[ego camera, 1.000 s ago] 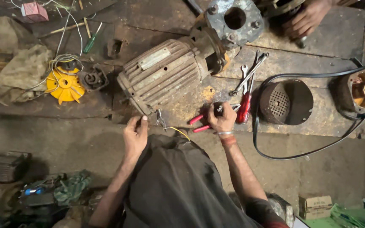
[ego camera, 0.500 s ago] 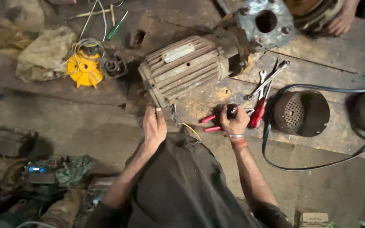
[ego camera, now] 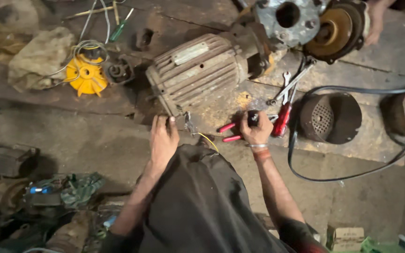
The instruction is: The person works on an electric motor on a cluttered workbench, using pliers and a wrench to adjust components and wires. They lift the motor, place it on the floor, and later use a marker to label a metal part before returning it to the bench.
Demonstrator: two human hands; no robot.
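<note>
A ribbed grey electric motor [ego camera: 200,70] lies on a worn wooden bench. My left hand [ego camera: 162,140] rests at the motor's near end, fingertips touching its lower edge beside a small metal clip [ego camera: 188,122]. My right hand [ego camera: 255,129] is closed around a black-handled tool [ego camera: 252,117], just right of red-handled pliers [ego camera: 229,132] lying on the bench. A thin yellow wire [ego camera: 209,139] runs between my hands.
Spanners [ego camera: 290,84] and a red-handled tool [ego camera: 282,119] lie right of my hand. A dark fan cover [ego camera: 329,117], black cable [ego camera: 352,175], yellow fan [ego camera: 85,74], and a flange housing [ego camera: 289,18] surround the motor. Another person's hand [ego camera: 376,21] is at top right.
The view has shifted so the motor and bench sit lower and further right in frame. My hands stay at the motor's near end, the right still closed on the black-handled tool.
</note>
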